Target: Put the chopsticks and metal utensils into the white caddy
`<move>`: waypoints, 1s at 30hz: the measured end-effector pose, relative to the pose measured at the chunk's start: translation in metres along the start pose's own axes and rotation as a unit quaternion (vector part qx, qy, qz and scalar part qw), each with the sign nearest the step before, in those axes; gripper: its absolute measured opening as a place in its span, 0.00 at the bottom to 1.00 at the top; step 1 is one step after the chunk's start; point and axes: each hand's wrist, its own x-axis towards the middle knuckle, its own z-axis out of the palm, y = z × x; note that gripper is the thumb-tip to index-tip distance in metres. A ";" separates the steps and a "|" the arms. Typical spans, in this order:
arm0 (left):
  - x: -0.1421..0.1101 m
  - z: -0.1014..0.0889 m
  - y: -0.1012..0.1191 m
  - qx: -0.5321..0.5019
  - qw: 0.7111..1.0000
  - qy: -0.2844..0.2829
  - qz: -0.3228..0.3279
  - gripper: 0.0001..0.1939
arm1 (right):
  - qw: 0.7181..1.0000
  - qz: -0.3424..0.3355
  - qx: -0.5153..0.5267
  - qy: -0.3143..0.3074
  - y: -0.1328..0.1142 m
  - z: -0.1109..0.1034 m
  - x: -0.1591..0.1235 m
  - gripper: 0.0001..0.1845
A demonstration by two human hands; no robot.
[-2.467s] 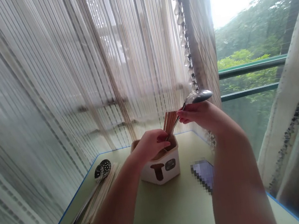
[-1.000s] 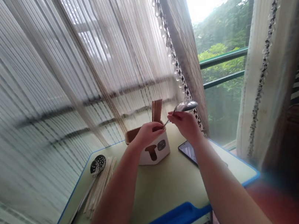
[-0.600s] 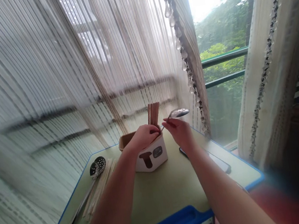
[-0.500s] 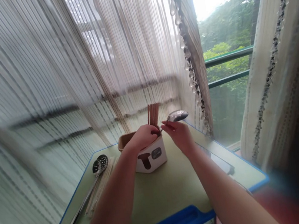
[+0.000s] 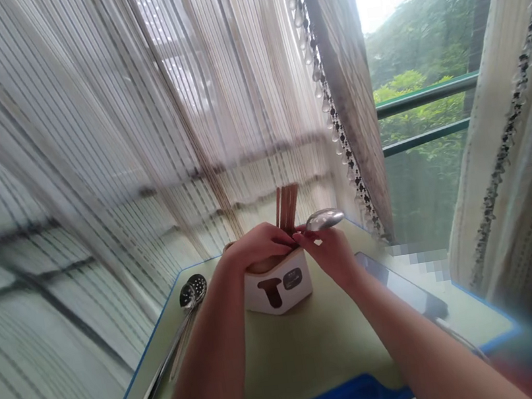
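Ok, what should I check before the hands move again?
Right hand gripping the metal spoon: ok.
Box standing upright on the table: ok.
Chopsticks poking up above the box: ok.
Clear view into the box: not ok, the left hand covers much of the opening.
Spoon handle's end inside the box: cannot tell, hidden.
Phone apart from the box: ok.

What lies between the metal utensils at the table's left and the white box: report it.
In the head view, the left forearm crosses between the metal utensils and the white box, hiding some of the table there.
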 end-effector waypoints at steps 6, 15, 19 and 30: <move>0.004 0.004 -0.001 0.037 0.999 0.003 0.021 0.15 | 1.000 -0.006 -0.020 0.014 -0.005 -0.002 -0.004 0.12; 0.006 0.005 -0.001 0.037 0.998 0.007 0.051 0.14 | 0.999 -0.025 -0.011 0.046 -0.004 0.001 -0.004 0.10; 0.005 0.004 0.001 0.028 0.998 0.019 0.055 0.15 | 0.998 -0.005 0.016 0.054 -0.006 0.000 -0.004 0.11; 0.004 0.004 0.008 0.061 0.998 -0.010 0.033 0.14 | 1.000 -0.011 -0.011 0.027 -0.003 0.001 -0.005 0.10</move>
